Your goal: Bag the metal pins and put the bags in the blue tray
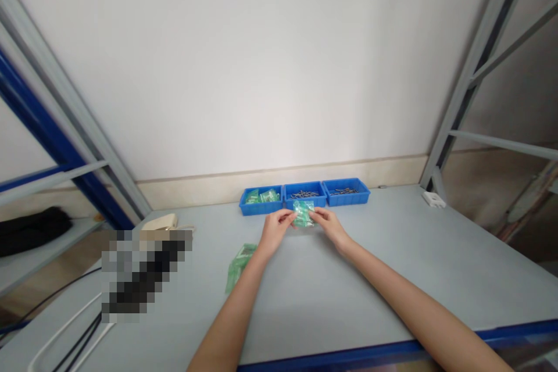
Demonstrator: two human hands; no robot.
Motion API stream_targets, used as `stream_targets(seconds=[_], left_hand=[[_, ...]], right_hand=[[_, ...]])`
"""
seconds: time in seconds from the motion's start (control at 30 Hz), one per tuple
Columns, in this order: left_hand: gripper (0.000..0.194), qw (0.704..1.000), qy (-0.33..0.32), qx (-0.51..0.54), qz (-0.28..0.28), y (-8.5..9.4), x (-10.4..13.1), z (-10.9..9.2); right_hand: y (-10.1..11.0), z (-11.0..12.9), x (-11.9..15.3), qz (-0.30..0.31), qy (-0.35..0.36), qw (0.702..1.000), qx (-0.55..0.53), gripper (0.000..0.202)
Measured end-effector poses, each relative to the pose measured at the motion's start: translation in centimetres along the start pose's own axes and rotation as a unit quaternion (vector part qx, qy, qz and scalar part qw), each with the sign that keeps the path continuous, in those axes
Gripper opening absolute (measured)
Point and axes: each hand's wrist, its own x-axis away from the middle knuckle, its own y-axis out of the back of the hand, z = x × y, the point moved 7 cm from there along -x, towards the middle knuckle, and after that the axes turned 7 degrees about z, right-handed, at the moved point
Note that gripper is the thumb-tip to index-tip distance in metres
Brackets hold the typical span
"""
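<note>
A small green-tinted clear plastic bag (304, 214) is stretched between my two hands, just in front of the blue bins. Small pieces seem to lie inside it, too small to name. My left hand (275, 229) pinches its left edge, and my right hand (330, 226) pinches its right edge. More green bags (240, 264) lie on the table beside my left forearm, which partly covers them. Behind my hands stand three blue bins in a row. The left bin (261, 207) holds green bags; the middle bin (293, 201) and right bin (349, 200) hold thin metal pieces like screws or nails.
On the left of the grey table (349, 314) are a cream-coloured box (161, 223), a pixelated dark object (146, 282) and white and black cables (65, 325). A white socket-like block (433, 200) sits at the far right. Metal frame posts rise at both sides, with a wall behind.
</note>
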Motion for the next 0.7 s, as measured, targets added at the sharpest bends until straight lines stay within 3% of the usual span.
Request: stream_targets(seconds=[0.27, 0.5, 0.6, 0.7], left_hand=[[0.018, 1.000, -0.023, -0.015, -0.011, 0.6, 0.0, -0.5], [0.030, 0.996, 0.033, 0.076, -0.025, 0.5, -0.4, 1.7], [0.030, 0.993, 0.035, 0.094, -0.057, 1.7, -0.5, 1.9], [0.029, 0.985, 0.038, 0.104, -0.130, 3.9, -0.2, 2.2]], right_hand=[[0.4, 0.3, 0.1, -0.014, 0.015, 0.999, 0.029, 0.027], [-0.9, -1.2, -0.6, 0.015, -0.009, 0.998, -0.063, 0.041], [-1.9, -1.9, -1.9, 0.012, -0.024, 0.997, -0.077, 0.041], [-3.3, -1.2, -4.4, 0.007, -0.022, 0.999, -0.040, 0.034]])
